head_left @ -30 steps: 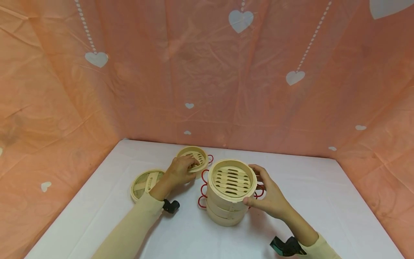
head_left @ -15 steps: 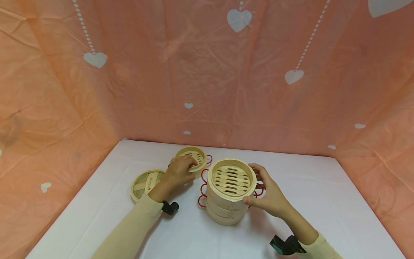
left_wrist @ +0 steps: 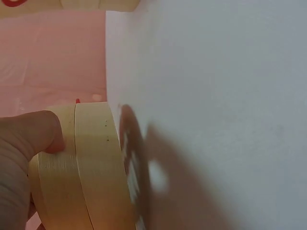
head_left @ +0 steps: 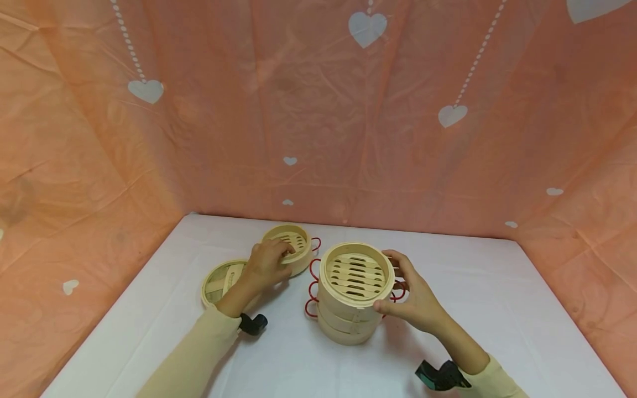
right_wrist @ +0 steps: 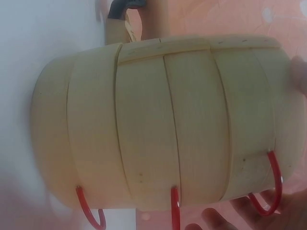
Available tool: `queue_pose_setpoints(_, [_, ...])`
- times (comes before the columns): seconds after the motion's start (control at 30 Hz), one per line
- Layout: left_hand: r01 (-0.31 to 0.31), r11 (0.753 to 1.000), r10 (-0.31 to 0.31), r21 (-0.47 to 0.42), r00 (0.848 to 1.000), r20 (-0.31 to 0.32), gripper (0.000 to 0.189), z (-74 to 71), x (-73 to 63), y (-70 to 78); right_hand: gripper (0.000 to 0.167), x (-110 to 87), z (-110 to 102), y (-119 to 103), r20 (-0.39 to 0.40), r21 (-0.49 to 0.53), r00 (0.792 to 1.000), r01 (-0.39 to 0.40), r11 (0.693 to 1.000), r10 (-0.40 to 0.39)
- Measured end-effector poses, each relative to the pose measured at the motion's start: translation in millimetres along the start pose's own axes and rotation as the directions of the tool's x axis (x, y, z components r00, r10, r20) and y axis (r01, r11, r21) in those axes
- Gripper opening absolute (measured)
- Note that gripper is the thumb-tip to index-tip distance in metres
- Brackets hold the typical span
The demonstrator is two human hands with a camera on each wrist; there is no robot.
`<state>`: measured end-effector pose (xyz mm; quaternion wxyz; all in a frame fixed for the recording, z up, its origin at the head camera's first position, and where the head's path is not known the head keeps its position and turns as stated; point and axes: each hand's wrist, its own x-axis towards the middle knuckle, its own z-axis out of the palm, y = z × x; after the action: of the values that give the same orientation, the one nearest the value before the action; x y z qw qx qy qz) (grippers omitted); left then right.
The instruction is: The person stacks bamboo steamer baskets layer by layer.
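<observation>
My left hand (head_left: 266, 265) holds a small bamboo steamer basket (head_left: 302, 264) by its rim, fingers inside and thumb against the outer wall. In the left wrist view, the thumb (left_wrist: 41, 132) presses on the basket's wall (left_wrist: 98, 163); a shadow lies beside its base, and I cannot tell whether it touches the table. A stack of three steamer baskets (head_left: 348, 318) with red loop handles stands upright at the centre. Around its top right side curls my right hand (head_left: 415, 298). In the right wrist view, fingertips (right_wrist: 216, 220) show beside the stack's wall (right_wrist: 148, 124).
A round woven bamboo lid (head_left: 215, 282) lies left of the small basket, partly behind my left hand and wrist. White cloth covers the table (head_left: 478, 309). An orange-pink curtain (head_left: 318, 110) with hearts closes off the back and sides.
My left hand has shifted a little to the left with the small steamer basket, widening its gap from the stack. My right hand and the stack stay in place.
</observation>
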<state>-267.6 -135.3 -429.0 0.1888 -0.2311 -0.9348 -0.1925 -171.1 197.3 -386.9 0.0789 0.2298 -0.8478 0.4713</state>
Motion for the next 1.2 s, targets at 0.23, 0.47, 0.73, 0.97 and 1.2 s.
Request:
queue_pose_setpoints(0.23, [-0.015,1.000,0.014,-0.009,0.999,-0.042,0.032,-11.2,1.8,5.0,0.091,0.0,-0.1,1.0,-0.004,-0.002,1.000,0.004,1.000,-0.004])
queue_pose_setpoints(0.47, [-0.062,0.997,0.056,-0.038,0.989,-0.138,0.033,-24.2,7.4,12.5,0.091,-0.6,-0.2,2.4,-0.006,0.003,1.000,0.004,1.000,-0.004])
queue_pose_setpoints(0.73, [-0.128,0.991,0.117,-0.032,0.967,-0.228,0.032,-42.3,12.2,26.7,0.091,-0.8,0.5,2.2,-0.007,0.008,1.000,0.013,1.000,-0.013])
queue_pose_setpoints(0.97, [-0.173,0.985,0.161,-0.021,0.949,-0.270,0.032,-54.9,15.1,40.0,0.091,-0.6,1.1,2.6,-0.009,0.018,1.000,0.019,1.000,-0.019])
queue_pose_setpoints(1.2, [-0.239,0.971,0.223,-0.019,0.929,-0.296,0.034,-71.3,17.5,57.1,0.091,-0.1,0.8,1.9,-0.010,0.019,1.000,0.015,1.000,-0.015])
